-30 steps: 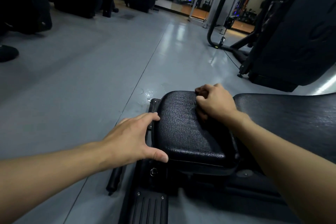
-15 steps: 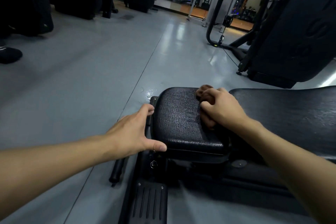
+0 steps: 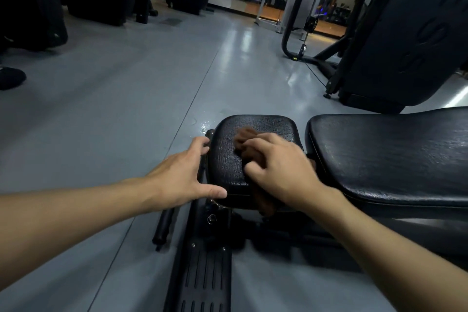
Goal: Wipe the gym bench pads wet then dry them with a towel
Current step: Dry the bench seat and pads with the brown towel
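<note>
The left hand (image 3: 182, 177), fingers spread and holding nothing, braces the left edge of the small seat pad (image 3: 228, 159), apparently to steady it, while the right hand (image 3: 278, 172) curls round a bunched brown cloth (image 3: 264, 201) pressed on that pad's top, beside the long pad (image 3: 392, 154).

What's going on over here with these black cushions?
A person is wiping them down. Their right hand grips a brown cloth and presses it on the small seat pad. The cloth is blurred, and part of it hangs over the pad's near edge. The left hand rests spread against that pad's left side, seemingly steadying it. Neither hand touches the long pad to the right. Whether the cloth is wet or dry cannot be told.
</note>
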Motion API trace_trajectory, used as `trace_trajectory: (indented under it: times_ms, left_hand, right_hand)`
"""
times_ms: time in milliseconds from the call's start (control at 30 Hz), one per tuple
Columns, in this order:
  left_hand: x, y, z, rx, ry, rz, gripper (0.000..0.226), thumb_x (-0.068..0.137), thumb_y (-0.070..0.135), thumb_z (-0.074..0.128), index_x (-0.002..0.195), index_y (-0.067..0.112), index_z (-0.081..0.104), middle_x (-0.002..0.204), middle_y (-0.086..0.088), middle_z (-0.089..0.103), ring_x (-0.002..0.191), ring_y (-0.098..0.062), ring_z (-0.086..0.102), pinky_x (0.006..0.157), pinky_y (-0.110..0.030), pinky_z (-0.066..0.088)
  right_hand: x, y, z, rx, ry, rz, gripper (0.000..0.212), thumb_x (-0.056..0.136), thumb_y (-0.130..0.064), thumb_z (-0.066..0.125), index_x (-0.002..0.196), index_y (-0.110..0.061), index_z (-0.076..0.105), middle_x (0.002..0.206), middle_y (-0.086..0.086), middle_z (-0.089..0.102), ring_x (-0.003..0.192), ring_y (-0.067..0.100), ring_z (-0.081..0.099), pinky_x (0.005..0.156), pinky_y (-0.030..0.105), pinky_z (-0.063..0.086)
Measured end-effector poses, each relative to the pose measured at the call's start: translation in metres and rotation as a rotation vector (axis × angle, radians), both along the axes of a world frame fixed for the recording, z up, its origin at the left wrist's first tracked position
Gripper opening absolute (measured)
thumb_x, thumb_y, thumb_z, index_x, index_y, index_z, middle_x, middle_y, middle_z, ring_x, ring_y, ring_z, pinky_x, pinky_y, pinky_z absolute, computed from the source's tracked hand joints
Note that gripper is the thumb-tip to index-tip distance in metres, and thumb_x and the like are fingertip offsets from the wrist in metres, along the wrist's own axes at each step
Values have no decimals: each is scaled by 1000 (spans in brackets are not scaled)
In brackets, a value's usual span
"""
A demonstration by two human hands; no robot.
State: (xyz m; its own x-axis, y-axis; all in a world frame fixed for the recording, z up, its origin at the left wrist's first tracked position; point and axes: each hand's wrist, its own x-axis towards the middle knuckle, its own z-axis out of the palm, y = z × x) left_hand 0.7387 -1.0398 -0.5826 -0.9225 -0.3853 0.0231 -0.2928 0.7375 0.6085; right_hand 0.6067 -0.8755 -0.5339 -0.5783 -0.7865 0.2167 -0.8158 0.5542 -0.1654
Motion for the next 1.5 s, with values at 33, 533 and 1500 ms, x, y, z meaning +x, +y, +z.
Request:
trace_trajectory:
  times_ms: [33, 533, 1500]
  left_hand:
    - [0, -1, 0, -10, -2, -25, 108, 63, 66, 78, 144, 32, 15, 155, 8, 34, 138, -15, 40, 109, -31, 34]
    - [-42, 6, 7, -347, -65, -302, 85, 77, 67, 2, 152, 31, 20, 163, 10, 9, 150, -9, 3, 120, -35, 11]
    - [-217, -8, 72, 269, 243, -234, 48, 101, 33, 37, 147, 17, 33, 152, 1, 38, 141, -10, 34, 115, -26, 24]
  right_hand:
    - [-3, 9, 3, -19, -5, -54, 56, 74, -49, 42, 122, -32, 65, 134, -1, 57, 123, 24, 53, 104, 40, 40]
    - [-20, 3, 6, -71, -249, -476, 47, 90, -45, 50, 131, -22, 44, 127, 21, 45, 107, 45, 54, 90, 41, 40]
    - [-144, -9, 23, 224, -184, -102, 83, 95, -65, 28, 158, -19, -1, 166, 2, 6, 152, 16, 7, 121, 52, -1]
